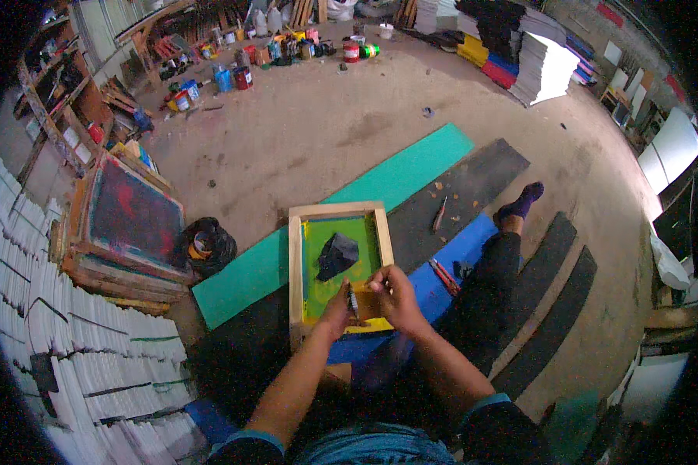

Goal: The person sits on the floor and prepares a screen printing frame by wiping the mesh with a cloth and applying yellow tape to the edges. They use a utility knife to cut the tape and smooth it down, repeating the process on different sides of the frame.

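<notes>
A wooden screen-printing frame (295,263) with green-yellow mesh lies in front of me. On its mesh rests a crumpled dark cloth-like piece (339,256). Over the frame's near end, my left hand (334,312) is closed around a slim object (354,301) with dark and light bands; its kind is unclear. Just to the right, the bent fingers of my right hand (396,297) pinch at a brown, tape-like strip (370,301) stretching between the hands. The fingers partly hide the strip's ends.
Green (411,167), black (481,174) and blue (469,244) boards lie under and beyond the frame. Red-handled tools (445,277) lie right of my hands, near my outstretched leg. Left are stacked screens (132,203), a black bag (213,242) and white stacks (93,356); paint cans (243,77) stand farther off.
</notes>
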